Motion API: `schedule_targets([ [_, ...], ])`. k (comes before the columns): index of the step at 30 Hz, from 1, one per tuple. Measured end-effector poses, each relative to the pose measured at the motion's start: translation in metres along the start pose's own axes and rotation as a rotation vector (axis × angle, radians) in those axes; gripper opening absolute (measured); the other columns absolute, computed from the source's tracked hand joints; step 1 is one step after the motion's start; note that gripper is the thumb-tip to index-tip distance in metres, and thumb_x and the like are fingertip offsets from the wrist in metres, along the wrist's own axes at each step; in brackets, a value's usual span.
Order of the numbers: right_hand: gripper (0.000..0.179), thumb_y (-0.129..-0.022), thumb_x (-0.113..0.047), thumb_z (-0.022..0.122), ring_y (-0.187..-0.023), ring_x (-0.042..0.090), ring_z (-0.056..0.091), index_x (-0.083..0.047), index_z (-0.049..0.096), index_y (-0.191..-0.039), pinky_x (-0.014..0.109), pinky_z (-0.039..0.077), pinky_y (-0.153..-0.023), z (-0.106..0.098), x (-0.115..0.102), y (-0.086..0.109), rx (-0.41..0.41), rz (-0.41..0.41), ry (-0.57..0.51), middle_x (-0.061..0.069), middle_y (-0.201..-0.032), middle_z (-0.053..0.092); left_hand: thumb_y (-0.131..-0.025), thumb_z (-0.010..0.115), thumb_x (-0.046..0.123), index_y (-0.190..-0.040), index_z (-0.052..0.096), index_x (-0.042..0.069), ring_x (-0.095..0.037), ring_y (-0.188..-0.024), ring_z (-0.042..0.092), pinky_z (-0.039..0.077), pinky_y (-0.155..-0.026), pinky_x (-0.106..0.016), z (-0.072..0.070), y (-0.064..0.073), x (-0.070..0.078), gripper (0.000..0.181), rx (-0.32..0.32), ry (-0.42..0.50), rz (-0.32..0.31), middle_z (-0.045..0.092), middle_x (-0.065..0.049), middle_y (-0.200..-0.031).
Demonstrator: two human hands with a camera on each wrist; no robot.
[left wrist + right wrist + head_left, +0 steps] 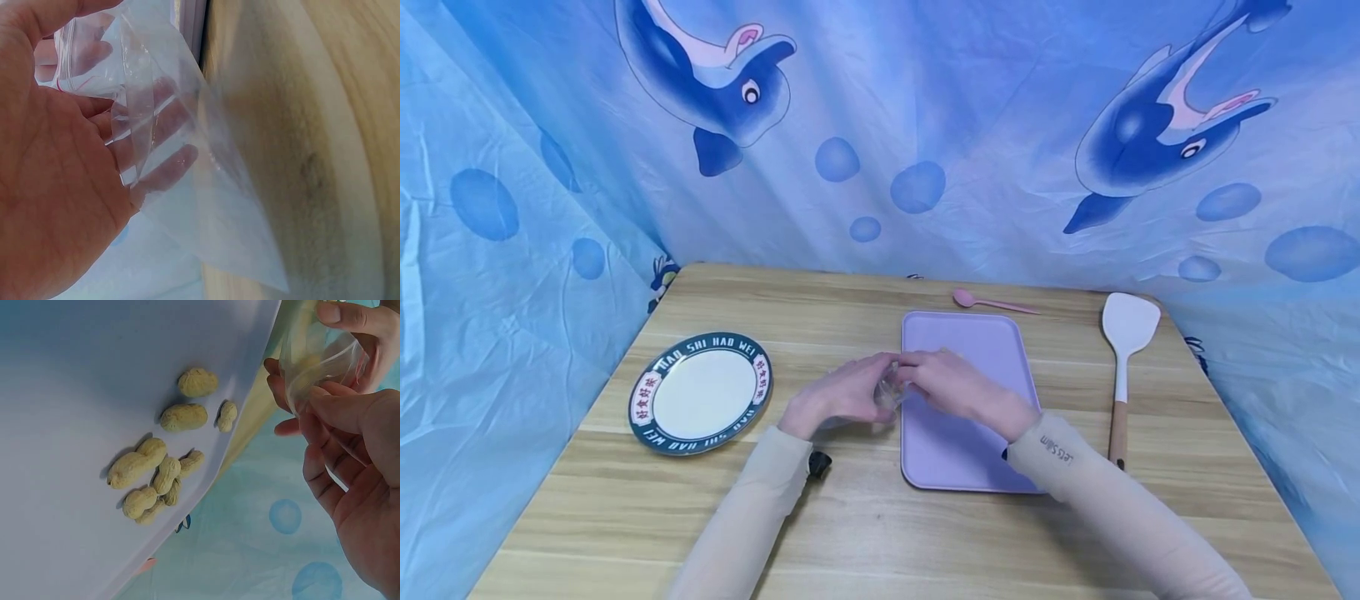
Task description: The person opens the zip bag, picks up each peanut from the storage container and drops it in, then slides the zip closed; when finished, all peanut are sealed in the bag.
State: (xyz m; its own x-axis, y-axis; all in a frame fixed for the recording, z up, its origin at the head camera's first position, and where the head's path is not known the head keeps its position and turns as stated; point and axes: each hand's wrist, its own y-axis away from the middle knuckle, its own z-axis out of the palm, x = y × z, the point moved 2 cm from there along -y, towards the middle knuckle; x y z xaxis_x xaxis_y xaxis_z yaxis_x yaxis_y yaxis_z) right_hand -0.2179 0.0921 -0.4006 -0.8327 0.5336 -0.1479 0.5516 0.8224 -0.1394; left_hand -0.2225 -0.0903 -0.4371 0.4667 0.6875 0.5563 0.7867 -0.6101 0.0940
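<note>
A clear zip-top plastic bag hangs between my two hands, at the left edge of the lilac tray. My left hand grips the bag near its zip strip; in the left wrist view its fingers show through the film behind it. Thumb and index finger of my right hand pinch the bag's edge. Several unshelled peanuts lie in a loose group on the tray in the right wrist view; in the head view my right hand and forearm cover part of the tray.
To the left, a white plate with a dark green lettered rim lies on the wooden table. A pink spoon is behind the tray. Right of it lies a white spatula with a wooden handle. Blue dolphin-print curtain surrounds the table.
</note>
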Motion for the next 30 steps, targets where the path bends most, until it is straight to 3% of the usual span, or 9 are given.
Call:
schedule_targets([
  [9, 0.026, -0.086, 0.001, 0.073, -0.108, 0.025, 0.065, -0.017, 0.074, -0.106, 0.046, 0.054, -0.073, 0.001, -0.002, 0.001, -0.007, 0.027, 0.007, 0.003, -0.132, 0.063, -0.073, 0.083, 0.03, -0.154, 0.034, 0.016, -0.019, -0.124, 0.052, 0.041, -0.107, -0.041, 0.0, 0.001, 0.001, 0.096, 0.003, 0.003, -0.005, 0.051, -0.001, -0.144],
  [20, 0.024, -0.085, 0.0, 0.074, -0.097, 0.019, 0.066, -0.015, 0.074, -0.104, 0.045, 0.053, -0.071, 0.002, 0.0, 0.003, 0.014, 0.015, -0.005, 0.0, -0.115, 0.067, -0.073, 0.084, 0.031, -0.154, 0.035, 0.017, -0.018, -0.119, 0.054, 0.042, -0.105, -0.045, -0.001, 0.001, 0.0, 0.096, -0.004, 0.019, -0.013, 0.056, -0.001, -0.138],
  [27, 0.023, -0.085, 0.002, 0.072, -0.079, 0.013, 0.061, -0.009, 0.072, -0.105, 0.031, 0.053, -0.07, -0.007, 0.014, 0.007, 0.044, 0.049, -0.102, 0.002, -0.098, 0.066, -0.073, 0.083, 0.03, -0.153, 0.035, 0.01, -0.022, -0.118, 0.057, 0.044, -0.104, -0.043, -0.002, 0.001, -0.001, 0.096, 0.004, 0.02, -0.006, 0.059, -0.006, -0.132],
  [30, 0.019, -0.088, -0.002, 0.072, -0.079, 0.012, 0.061, -0.007, 0.071, -0.106, 0.028, 0.053, -0.07, -0.015, 0.025, 0.011, 0.068, 0.084, -0.134, 0.002, -0.098, 0.067, -0.073, 0.083, 0.029, -0.153, 0.035, 0.009, -0.022, -0.114, 0.059, 0.046, -0.101, -0.041, -0.002, 0.001, -0.001, 0.096, 0.001, 0.035, -0.008, 0.06, -0.008, -0.13],
])
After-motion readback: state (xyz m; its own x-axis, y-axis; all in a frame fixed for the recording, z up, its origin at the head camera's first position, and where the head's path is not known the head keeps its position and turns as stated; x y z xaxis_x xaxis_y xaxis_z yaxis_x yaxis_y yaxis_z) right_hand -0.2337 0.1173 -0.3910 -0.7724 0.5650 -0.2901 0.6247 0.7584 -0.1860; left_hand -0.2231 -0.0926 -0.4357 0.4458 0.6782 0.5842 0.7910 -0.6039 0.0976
